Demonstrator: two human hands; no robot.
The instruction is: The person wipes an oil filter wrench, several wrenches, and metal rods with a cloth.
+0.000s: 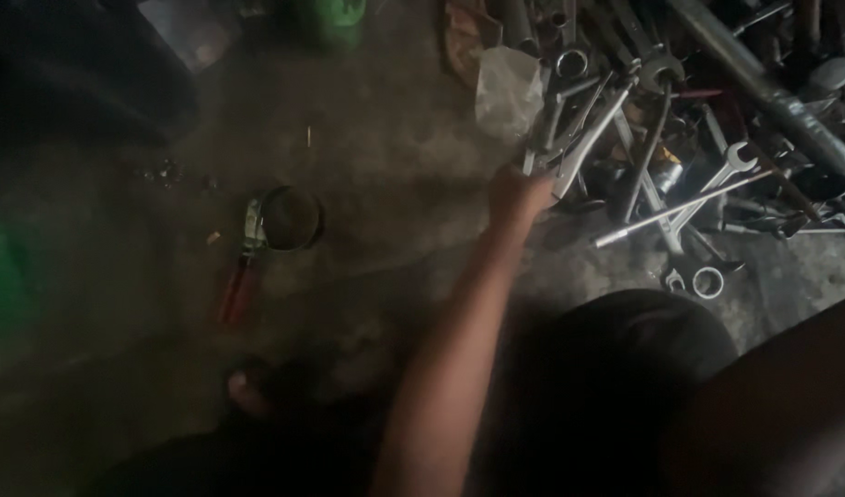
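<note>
Dim light, grainy view. Bare grey concrete floor fills most of the frame. From 12 to 3 o'clock lies a big tangled heap of steel spanners and sockets, with a long grey metal pipe slanting across it toward 3 o'clock. One bare arm runs up from 6 o'clock. I read it as the right hand, though the dark makes the side uncertain. It sits just right of centre, at the heap's near edge. The fingers are curled tight round the lower end of a silver combination spanner, whose shaft runs up toward 1 o'clock, still lying among its neighbours. The other hand is out of frame. A crumpled clear plastic bag lies at 12 o'clock, just above the hand. A dark round tin sits left of centre, with red-handled pliers touching it on its 8 o'clock side. A thin steel rod lies at 3 o'clock, and a small ring spanner just below it. Tiny nuts or bolts are scattered at 10 o'clock. Step in hand, as I judge it: drawing one spanner out of the heap, grip made, tool not yet clear. The next move calls for a pull along the shaft's own line toward 7 o'clock, so the crossing tools are not dragged along.
</note>
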